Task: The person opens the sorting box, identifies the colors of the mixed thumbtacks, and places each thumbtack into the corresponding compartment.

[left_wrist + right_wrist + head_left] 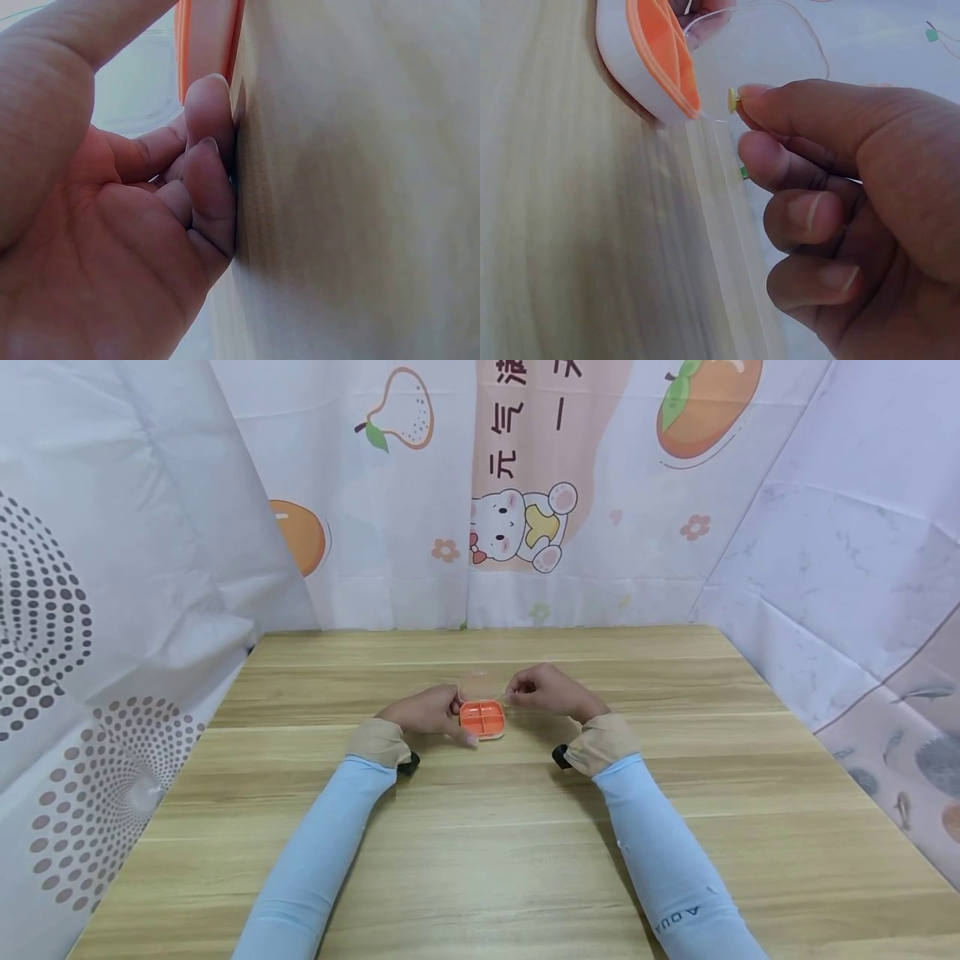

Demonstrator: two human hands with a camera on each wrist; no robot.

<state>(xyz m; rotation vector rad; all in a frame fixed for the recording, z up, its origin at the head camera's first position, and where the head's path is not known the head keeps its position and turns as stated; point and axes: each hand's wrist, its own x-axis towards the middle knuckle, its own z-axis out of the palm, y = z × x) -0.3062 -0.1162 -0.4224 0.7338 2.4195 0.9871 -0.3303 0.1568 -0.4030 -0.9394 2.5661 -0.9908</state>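
Fingers of my right hand (855, 202) are pinching a small yellow piece (732, 100) just right of the orange four-compartment box (482, 719). Fingers of my left hand (426, 710) are gripping that box at its left side, the thumb (467, 738) lying toward the near corner. The box is resting on the wooden table (480, 860), its transparent lid (480, 685) standing open at the far side.

The orange box (482, 720) was smooth, faintly glossy plastic, the lid (765, 52) at its twelve o'clock clear and shiny; the yellow piece (733, 100) at two looked smooth, plastic too. I saw satiny wood grain on the table (480, 860), matt cloth sleeves (318, 852) at seven and five o'clock, and a thin, creased curtain (397, 527) at twelve.
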